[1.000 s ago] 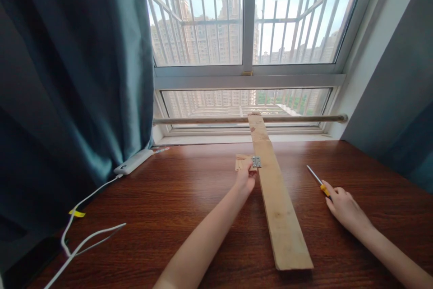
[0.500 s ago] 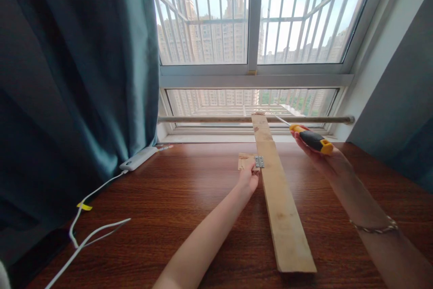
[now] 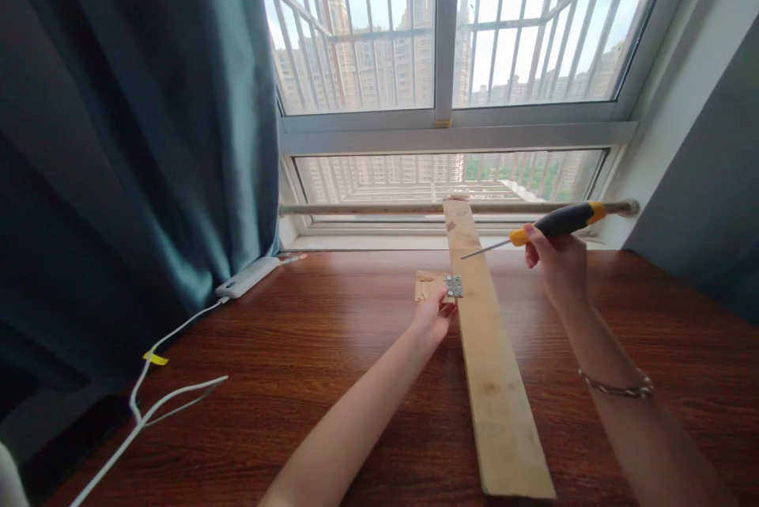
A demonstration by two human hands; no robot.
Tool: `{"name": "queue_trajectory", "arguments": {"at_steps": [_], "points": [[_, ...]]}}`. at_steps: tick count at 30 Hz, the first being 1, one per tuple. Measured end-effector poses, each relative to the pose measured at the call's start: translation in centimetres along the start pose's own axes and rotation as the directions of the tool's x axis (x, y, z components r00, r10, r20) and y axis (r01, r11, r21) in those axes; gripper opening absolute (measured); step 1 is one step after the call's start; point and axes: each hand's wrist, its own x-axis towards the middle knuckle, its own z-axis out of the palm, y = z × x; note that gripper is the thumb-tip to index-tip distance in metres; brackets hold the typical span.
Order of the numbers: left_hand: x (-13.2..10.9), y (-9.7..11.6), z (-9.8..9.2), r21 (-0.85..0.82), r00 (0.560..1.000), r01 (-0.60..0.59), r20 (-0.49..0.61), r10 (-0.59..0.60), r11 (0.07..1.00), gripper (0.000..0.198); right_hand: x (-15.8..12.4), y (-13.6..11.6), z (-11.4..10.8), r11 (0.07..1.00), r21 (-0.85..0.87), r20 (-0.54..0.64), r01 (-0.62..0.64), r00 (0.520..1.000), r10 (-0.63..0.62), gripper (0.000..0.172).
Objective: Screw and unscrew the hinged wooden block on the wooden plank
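Left hand (image 3: 432, 322): fingers pinching small wood piece (image 3: 425, 285) by near edge. Right hand (image 3: 558, 262): closed round screwdriver (image 3: 563, 220), slim metal shaft, bulbous black-and-yellow handle.
Butt hinge (image 3: 454, 286): grey metal, rectangular, bridging small wood piece and long plank (image 3: 501, 388), pale, flat, knotted, on glossy red-brown wood-grain tabletop (image 3: 332, 365).
Pose: left forearm slanting inward; right wrist upright, shaft sloping down leftward, tip over plank, beyond hinge.
Bracelet (image 3: 622, 391): braided, right forearm.

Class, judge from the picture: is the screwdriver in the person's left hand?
No, the right hand holds the screwdriver, while the left hand grips the small wooden piece.
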Motion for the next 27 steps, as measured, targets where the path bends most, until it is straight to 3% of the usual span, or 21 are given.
{"name": "queue_trajectory", "arguments": {"at_steps": [3,11,20,24,27], "points": [[0.1,0.1,0.0,-0.009,1.0,0.002,0.014,-0.002,1.0,0.01,-0.1,0.1,-0.2,0.99,-0.141,0.089,-0.008,0.996,0.021,0.034],[-0.3,0.4,0.4,-0.051,0.998,-0.036,0.055,0.039,0.998,0.011,-0.8,1.6,1.1,0.951,-0.307,0.227,0.027,0.973,0.046,0.037],[-0.4,0.6,0.6,-0.082,0.998,-0.043,0.051,0.047,0.996,0.014,-1.0,2.3,1.3,0.93,-0.365,0.251,0.043,0.967,0.054,0.037],[-0.6,0.6,0.6,-0.088,0.997,-0.049,0.058,0.054,0.995,0.013,-0.9,2.8,1.2,0.879,-0.459,0.197,0.13,0.979,-0.042,0.036],[-0.7,0.6,0.7,-0.076,0.995,-0.053,0.077,0.058,0.996,0.012,-0.8,3.0,1.5,0.932,-0.358,0.193,0.046,0.981,0.026,0.04]]}}
